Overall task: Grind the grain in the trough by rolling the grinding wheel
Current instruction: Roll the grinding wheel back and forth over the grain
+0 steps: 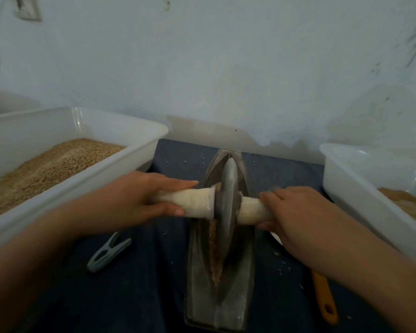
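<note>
A grey metal boat-shaped trough [240,272] lies lengthwise on the dark blue cloth in front of me. Brown crushed grain [214,251] fills its groove. The metal grinding wheel [227,207] stands upright in the groove near the trough's middle. A pale cloth-wrapped axle [192,200] runs through the wheel. My left hand [139,195] grips the left end of the axle, thumb underneath and fingers stretched over the top. My right hand [296,212] grips the right end with its fingers curled over it.
A white plastic tub [120,131] with brown grain stands at the left. Another white tub [346,179] holding some grain is at the right. A grey clothespin [108,252] lies left of the trough. An orange handle [323,296] lies at the right. The wall is close behind.
</note>
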Action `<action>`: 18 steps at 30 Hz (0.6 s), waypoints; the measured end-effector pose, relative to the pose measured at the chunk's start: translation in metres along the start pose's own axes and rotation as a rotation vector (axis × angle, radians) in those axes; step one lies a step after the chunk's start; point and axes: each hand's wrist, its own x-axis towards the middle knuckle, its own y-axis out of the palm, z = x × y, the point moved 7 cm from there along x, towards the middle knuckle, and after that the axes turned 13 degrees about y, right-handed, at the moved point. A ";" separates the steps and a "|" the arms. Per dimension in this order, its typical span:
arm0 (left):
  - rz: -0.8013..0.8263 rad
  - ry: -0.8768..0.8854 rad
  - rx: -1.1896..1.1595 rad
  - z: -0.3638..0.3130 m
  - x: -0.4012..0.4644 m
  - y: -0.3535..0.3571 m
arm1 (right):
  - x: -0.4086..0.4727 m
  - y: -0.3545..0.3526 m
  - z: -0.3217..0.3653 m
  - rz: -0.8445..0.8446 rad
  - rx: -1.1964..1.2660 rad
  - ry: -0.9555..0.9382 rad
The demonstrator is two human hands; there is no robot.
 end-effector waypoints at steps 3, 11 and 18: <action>0.100 0.038 -0.196 -0.007 -0.008 -0.004 | -0.020 -0.018 0.009 0.096 0.030 -0.059; -0.001 -0.061 0.089 0.002 0.001 0.005 | 0.007 0.005 -0.004 -0.110 0.018 0.086; -0.123 0.025 0.272 -0.004 0.009 0.002 | 0.012 0.012 -0.012 -0.113 0.048 0.111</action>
